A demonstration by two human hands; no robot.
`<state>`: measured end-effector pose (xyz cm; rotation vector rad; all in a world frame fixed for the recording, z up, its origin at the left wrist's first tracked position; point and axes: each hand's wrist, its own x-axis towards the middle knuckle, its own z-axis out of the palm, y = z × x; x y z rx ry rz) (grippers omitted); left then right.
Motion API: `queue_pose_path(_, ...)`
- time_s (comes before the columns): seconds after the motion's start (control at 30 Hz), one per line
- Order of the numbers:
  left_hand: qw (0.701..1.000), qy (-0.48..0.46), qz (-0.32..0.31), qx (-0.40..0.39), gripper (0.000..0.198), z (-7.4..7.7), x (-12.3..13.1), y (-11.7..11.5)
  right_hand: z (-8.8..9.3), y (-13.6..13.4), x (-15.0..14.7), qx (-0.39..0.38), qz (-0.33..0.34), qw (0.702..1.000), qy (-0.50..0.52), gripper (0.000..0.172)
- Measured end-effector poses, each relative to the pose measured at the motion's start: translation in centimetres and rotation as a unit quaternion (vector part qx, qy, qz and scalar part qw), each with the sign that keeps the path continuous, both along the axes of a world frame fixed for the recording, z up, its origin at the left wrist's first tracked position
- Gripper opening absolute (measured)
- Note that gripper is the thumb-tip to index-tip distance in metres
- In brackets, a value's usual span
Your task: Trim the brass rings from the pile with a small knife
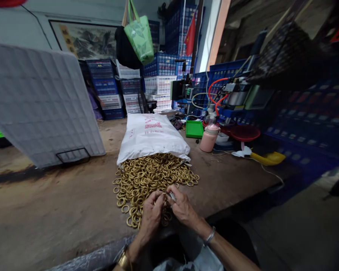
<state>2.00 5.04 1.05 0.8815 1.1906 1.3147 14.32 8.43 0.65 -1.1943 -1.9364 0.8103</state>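
Note:
Just over the near edge of a heap of brass-coloured rings (147, 177), my two hands meet. My left hand (151, 212) is closed in a pinch, thumb against fingers; what lies between them is too small and covered to make out. My right hand (182, 209) is closed around a small silvery metal tool (172, 196), of which only a short piece shows. The fingertips of both hands are almost touching. Behind the heap lies a white sack (155, 135) with red print, its mouth toward me and the rings spilling out of it.
A white padded panel (45, 101) stands at the left. To the right are a green tray (194, 129), a pink bottle (209, 139), a red dish (244, 133) and a yellow scoop (268, 158). Stacked crates (159, 84) line the back; bags (139, 39) hang above.

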Motion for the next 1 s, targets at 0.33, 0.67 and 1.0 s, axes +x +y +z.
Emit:
queue_pose_path(0.33, 0.988, 0.125, 0.028, 0.085, 0.020, -0.4, 0.2, -0.6, -3.7, 1.5, -0.7, -0.176, -0.037, 0.975, 0.127, 0.028)
queue_pose_path(0.67, 0.998, -0.008, -0.053, -0.040, 0.027, -0.1, -0.7, -1.3, -0.5, 0.1, -1.7, -0.164, -0.024, 0.980, 0.108, 0.017)
queue_pose_path(1.0, 0.994, -0.083, -0.068, -0.035, 0.028, -0.1, -0.8, -2.4, 0.2, -0.2, -1.0, -0.104, -0.014, 0.993, 0.059, 0.019)
